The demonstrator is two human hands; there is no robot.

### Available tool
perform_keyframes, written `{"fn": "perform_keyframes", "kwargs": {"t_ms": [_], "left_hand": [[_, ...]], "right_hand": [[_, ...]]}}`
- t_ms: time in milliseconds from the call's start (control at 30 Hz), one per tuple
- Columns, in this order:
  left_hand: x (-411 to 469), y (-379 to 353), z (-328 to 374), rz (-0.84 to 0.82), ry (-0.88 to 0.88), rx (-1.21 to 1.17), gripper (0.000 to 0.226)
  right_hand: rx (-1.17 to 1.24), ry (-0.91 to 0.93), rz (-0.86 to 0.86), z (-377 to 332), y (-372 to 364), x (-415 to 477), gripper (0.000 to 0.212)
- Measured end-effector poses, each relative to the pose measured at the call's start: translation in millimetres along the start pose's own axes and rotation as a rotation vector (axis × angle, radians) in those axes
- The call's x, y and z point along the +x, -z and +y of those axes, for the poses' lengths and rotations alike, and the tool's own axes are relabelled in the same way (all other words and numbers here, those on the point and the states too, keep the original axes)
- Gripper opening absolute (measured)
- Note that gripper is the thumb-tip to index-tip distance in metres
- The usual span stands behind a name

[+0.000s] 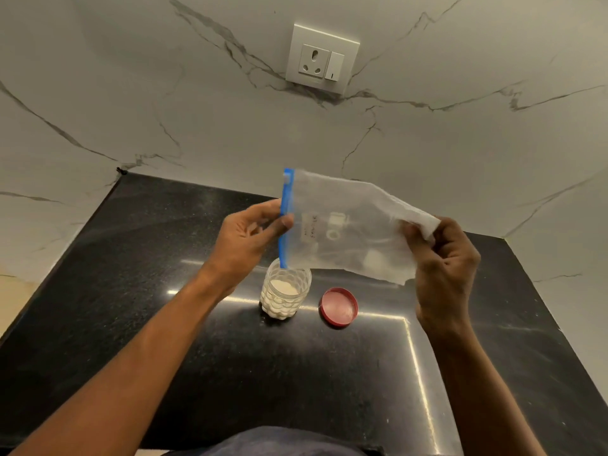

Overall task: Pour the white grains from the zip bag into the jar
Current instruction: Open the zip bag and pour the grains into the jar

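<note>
A clear zip bag (348,225) with a blue zip strip is held sideways above the counter, its zip end on the left. My left hand (250,238) pinches the blue strip. My right hand (441,264) grips the bag's crumpled bottom end, slightly raised. The bag looks nearly empty. The lower corner of the zip end hangs just over the mouth of a small clear dimpled jar (285,294), which stands upright and holds white grains up to about two thirds.
A red jar lid (339,307) lies upside down on the black granite counter (164,324), just right of the jar. A marble wall with a white socket and switch (320,59) rises behind. The counter's front edge runs near my body.
</note>
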State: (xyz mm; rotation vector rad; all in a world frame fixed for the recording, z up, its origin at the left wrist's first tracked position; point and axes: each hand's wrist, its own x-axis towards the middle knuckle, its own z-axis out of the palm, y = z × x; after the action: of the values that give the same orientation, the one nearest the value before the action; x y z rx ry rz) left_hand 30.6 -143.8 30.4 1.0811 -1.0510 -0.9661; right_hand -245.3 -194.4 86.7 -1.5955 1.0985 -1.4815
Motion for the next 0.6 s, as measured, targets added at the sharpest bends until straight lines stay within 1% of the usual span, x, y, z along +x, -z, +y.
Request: {"fn": "perform_keyframes", "kwargs": {"t_ms": [33, 67, 100, 133, 200, 233, 267, 300, 333, 433, 467, 533, 600], "left_hand": [[5.4, -2.2, 10.9, -0.017, -0.016, -0.002, 0.027], [11.5, -4.9, 22.4, -0.023, -0.035, 0.026, 0.025], [18.2, -7.7, 33.5, -0.020, -0.067, 0.080, 0.022], [25.7, -10.7, 43.8, -0.011, -0.110, 0.150, 0.019], [40.1, -14.5, 64.5, -0.012, -0.202, 0.318, 0.018], [46.0, -14.6, 74.7, -0.036, -0.248, 0.409, 0.018], [50.7, -14.5, 84.7, -0.074, -0.291, 0.503, 0.018], [54.8, -14.4, 94.3, -0.114, -0.322, 0.593, 0.019], [58.4, -15.2, 102.5, -0.152, -0.340, 0.664, 0.020], [63.8, -24.0, 120.5, -0.268, -0.372, 0.814, 0.021], [64.8, -29.1, 124.2, -0.301, -0.385, 0.875, 0.021], [65.3, -38.9, 128.4, -0.343, -0.405, 0.996, 0.020], [63.9, -45.5, 131.5, -0.356, -0.431, 1.069, 0.019]], "right_hand": [[0.095, -0.100, 0.010, 3.9, 2.5, -2.7, 0.008], [0.169, -0.196, 0.011, 8.4, 4.6, -6.3, 0.014], [0.196, -0.269, 0.001, 13.2, 6.3, -10.0, 0.026], [0.198, -0.324, -0.020, 17.1, 7.4, -13.5, 0.042], [0.212, -0.393, -0.062, 19.4, 8.3, -19.3, 0.074], [0.211, -0.394, -0.064, 18.9, 9.4, -21.2, 0.084], [0.187, -0.364, -0.051, 17.0, 11.1, -21.6, 0.090], [0.145, -0.310, -0.030, 14.0, 12.4, -20.3, 0.089], [0.095, -0.244, -0.013, 10.5, 13.0, -17.6, 0.082], [-0.032, -0.018, -0.051, -2.6, 5.2, -4.7, 0.052], [-0.062, 0.045, -0.072, -7.6, -0.7, 0.7, 0.046], [-0.060, 0.115, -0.080, -15.0, -13.5, 11.3, 0.036], [-0.012, 0.138, -0.033, -18.5, -22.9, 17.6, 0.024]]}}
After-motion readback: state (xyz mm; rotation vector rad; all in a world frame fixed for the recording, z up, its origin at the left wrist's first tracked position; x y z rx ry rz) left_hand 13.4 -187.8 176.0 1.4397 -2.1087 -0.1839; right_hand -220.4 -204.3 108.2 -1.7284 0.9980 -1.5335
